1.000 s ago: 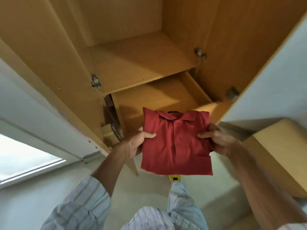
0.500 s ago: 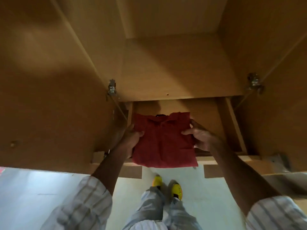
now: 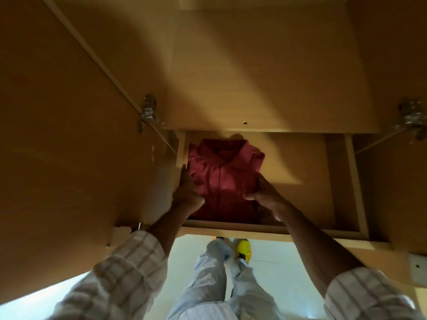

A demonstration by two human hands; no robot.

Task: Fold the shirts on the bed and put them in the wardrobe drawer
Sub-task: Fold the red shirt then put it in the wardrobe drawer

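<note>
The job right now is putting a folded shirt away. The left hand [image 3: 184, 192] holds the left edge of the red polo shirt [image 3: 221, 179], with its fingers curled onto the cloth. The right hand [image 3: 265, 192] holds the right edge of the shirt the same way, thumb on top and fingers tucked under. Both hands are gripping the shirt, one on each side, and neither has let go.

The shirt is folded into a neat square with its collar up and pointing to the back. It is inside the wardrobe drawer [image 3: 300, 176], in the left part of the drawer, close to the drawer's left wall. I cannot tell if the shirt sits flat on the drawer's floor or hangs just above it. The right part of the drawer is bare wood.

I think the next move is to lay the shirt all the way down, then open the fingers and slide both hands out without pulling the folds apart. The hands should come out slowly and straight, so the collar stays flat. After that, more shirts may need folding, but the bed is not in view.

Above the drawer there is a wooden shelf [image 3: 265, 88]. The wardrobe door [image 3: 69, 135] stands open to the left of the drawer, with a metal hinge [image 3: 149, 112] on it.
</note>
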